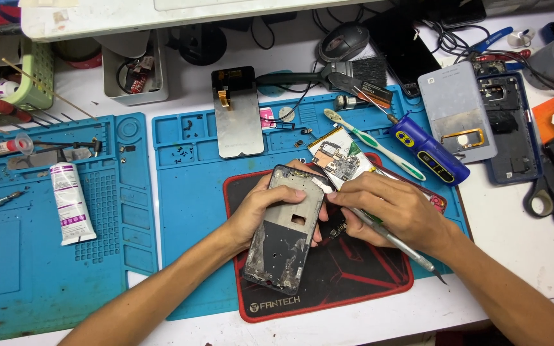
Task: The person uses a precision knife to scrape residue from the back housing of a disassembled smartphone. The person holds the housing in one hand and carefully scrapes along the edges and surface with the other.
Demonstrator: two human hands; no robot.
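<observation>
Phone frame (pixel 285 232), stripped to a bare grey shell with patches of dark glue residue and a small square opening near its middle, sits tilted over the black and red mat (pixel 354 275) near the front edge of the table, raised in the left hand (pixel 256 206). That hand wraps the frame's left side with its thumb pressed on the far end, fingers curled underneath. The right hand (pixel 389 210) pinches a slim metal tool (pixel 386 237) like a pen, fingers pressed together around its shaft, the working tip at the frame's far right corner and the other end pointing toward the near right. Judging from how things lie, the teardown is well along: the screen panel (pixel 238 112) lies face down on the far part of the blue work mat (pixel 187 211), the circuit board (pixel 336 160) rests just beyond the hands, and tiny screws (pixel 181 154) are scattered on the mat to the left. Residue on the frame suggests cleaning is only partly done. Farther out, a toothbrush (pixel 373 142) and a blue electric screwdriver (pixel 429 150) lie to the right, a grey back cover (pixel 456 112) beyond them, scissors (pixel 549 192) at the right edge, and a white glue tube (pixel 70 202) on the left mat.
</observation>
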